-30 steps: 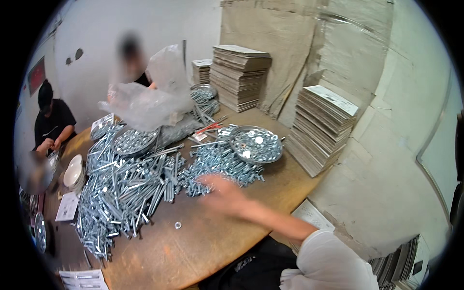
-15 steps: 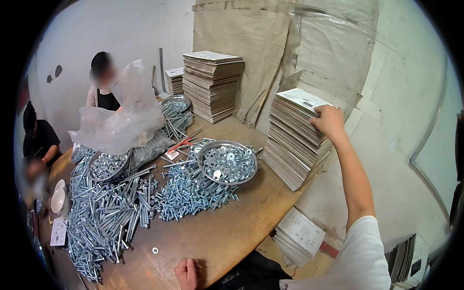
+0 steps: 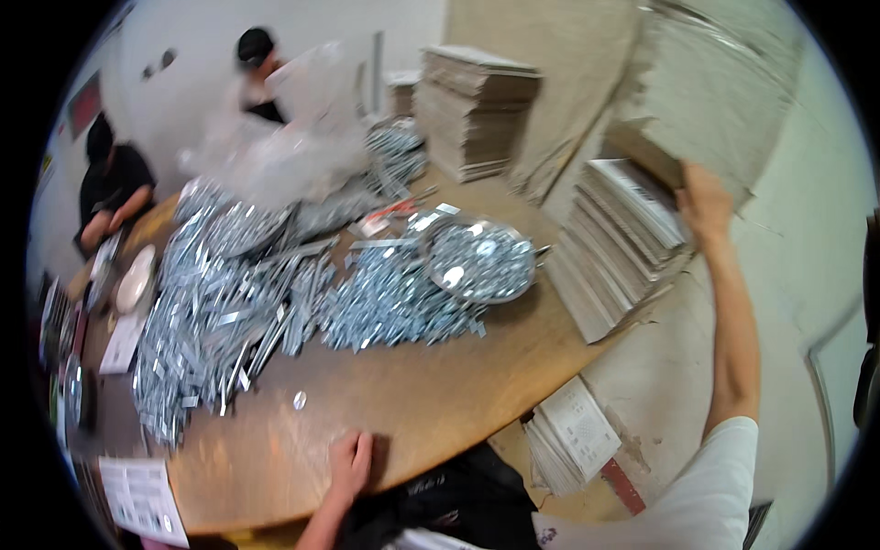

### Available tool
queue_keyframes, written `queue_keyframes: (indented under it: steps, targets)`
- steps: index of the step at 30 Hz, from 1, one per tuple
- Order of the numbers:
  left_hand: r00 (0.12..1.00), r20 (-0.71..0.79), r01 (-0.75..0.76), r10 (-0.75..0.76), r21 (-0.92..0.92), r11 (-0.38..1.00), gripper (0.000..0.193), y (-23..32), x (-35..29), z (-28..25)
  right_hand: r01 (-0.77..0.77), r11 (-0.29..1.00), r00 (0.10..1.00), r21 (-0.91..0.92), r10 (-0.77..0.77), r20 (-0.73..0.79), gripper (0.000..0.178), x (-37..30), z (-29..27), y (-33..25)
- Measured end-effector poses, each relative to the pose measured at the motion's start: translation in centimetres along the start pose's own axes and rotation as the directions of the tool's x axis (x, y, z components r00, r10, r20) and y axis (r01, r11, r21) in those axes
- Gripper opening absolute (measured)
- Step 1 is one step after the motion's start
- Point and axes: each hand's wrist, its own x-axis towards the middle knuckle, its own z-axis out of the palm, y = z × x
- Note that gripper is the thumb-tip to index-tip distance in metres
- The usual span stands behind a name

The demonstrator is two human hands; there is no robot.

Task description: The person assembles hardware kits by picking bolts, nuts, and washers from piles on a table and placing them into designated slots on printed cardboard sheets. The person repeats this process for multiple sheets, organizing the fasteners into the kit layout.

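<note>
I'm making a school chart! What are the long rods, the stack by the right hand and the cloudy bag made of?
Long rods: probably metal, shiny and silvery, since they flash in the light.
Stack: likely cardboard, dull grey-brown, with many thin layers at its edges.
Cloudy bag: seems thin plastic, half see-through and bunched up; blur hides its finish.

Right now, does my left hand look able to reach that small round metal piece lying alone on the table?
Probably yes: your left hand is curled near the edge of the table, the round metal piece lies ahead and leftward, and nothing shows in between.
</note>
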Motion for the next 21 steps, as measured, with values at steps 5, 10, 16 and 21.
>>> queue_keyframes:
  steps: [5,10,16,21]
  targets:
    - [0.947,0.168,0.304,-0.275,-0.743,0.596,0.032,0.2,1.2,-3.0,0.117,0.906,0.914,0.408,0.063,-0.401,0.049,-1.1,-8.0,-11.2]
    - [0.956,0.145,0.232,-0.255,-0.906,0.354,0.077,2.6,1.9,-10.2,0.596,0.506,0.768,0.623,-0.134,-0.626,0.046,-8.0,-14.9,-26.9]
    - [0.855,0.204,0.494,-0.476,-0.597,0.632,0.083,1.5,-2.0,-10.6,0.58,0.107,0.781,0.808,-0.357,-0.513,0.027,-23.8,-11.8,-36.8]
    - [0.926,0.058,0.369,-0.374,-0.357,0.858,0.065,-0.2,-5.0,-8.8,0.327,-0.019,0.798,0.945,-0.53,-0.286,0.033,-26.3,-12.1,-36.5]
